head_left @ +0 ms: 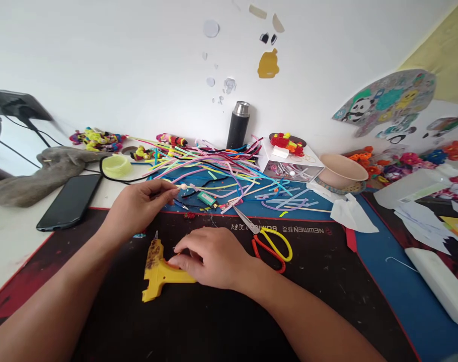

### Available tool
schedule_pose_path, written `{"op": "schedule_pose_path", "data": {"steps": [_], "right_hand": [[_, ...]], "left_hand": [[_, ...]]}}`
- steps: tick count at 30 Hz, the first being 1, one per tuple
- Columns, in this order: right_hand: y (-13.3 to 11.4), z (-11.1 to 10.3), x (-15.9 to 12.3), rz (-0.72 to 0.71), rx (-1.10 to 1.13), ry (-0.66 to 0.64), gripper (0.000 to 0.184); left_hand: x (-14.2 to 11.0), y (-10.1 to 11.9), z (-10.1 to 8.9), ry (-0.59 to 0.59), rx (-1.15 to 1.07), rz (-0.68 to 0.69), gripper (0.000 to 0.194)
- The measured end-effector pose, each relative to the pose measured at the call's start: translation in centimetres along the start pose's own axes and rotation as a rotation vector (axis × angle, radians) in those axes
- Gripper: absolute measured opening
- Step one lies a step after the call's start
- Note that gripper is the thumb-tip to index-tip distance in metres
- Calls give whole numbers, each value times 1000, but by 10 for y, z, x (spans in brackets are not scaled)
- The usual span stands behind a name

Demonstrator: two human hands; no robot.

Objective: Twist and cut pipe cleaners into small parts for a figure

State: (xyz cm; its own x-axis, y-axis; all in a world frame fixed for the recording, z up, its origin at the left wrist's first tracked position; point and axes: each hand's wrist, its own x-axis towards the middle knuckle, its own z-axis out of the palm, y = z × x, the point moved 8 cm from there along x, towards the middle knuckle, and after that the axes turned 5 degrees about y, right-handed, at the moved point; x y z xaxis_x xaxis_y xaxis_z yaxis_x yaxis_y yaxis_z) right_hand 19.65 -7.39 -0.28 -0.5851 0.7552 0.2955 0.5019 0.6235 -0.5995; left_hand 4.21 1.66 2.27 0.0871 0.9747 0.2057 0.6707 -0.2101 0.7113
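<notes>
My left hand is closed, thumb and fingertips pinched on a small pale bead above the far edge of the dark mat. Low over the mat, my right hand curls its fingers at the handle of a yellow hot glue gun, its thumb lying by the orange trigger. Brown stains mark the gun's front, and its metal nozzle points away from me. The handle's end is hidden beneath my right hand. Beside that hand lie scissors with one red and one yellow handle.
Coloured pipe cleaners are heaped at the back, before a black thermos. A phone and a tape roll lie left. At right are a clear-fronted box, a bowl, crumpled tissue and a white case.
</notes>
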Motion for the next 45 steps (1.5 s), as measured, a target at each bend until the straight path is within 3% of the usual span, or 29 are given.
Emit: {"op": "schedule_pose_path", "data": {"steps": [3, 8, 10, 14, 20, 25, 28, 35, 45], "right_hand": [[7, -21, 3, 64, 113, 127, 21], [39, -45, 6, 283, 248, 313, 27], [55, -46, 5, 358, 317, 370, 31], [75, -49, 3, 422, 354, 393, 35], [83, -68, -4, 440, -15, 210, 19], [98, -70, -2, 459, -349, 29, 23], [103, -65, 4, 467, -506, -80, 31], [100, -60, 15, 471, -601, -223, 33], [101, -59, 26, 490, -639, -313, 23]], "left_hand": [[2, 1, -12, 69, -28, -22, 33], [2, -4, -51, 324, -231, -122, 25], [3, -6, -56, 331, -313, -138, 24], [7, -9, -48, 248, -344, -146, 24], [6, -4, -34, 162, -213, -57, 27], [1, 0, -28, 117, -162, -43, 34], [2, 0, -25, 147, -102, -7, 37], [4, -5, -12, 126, -85, 40, 43], [3, -2, -3, 71, -77, 77, 46]]}}
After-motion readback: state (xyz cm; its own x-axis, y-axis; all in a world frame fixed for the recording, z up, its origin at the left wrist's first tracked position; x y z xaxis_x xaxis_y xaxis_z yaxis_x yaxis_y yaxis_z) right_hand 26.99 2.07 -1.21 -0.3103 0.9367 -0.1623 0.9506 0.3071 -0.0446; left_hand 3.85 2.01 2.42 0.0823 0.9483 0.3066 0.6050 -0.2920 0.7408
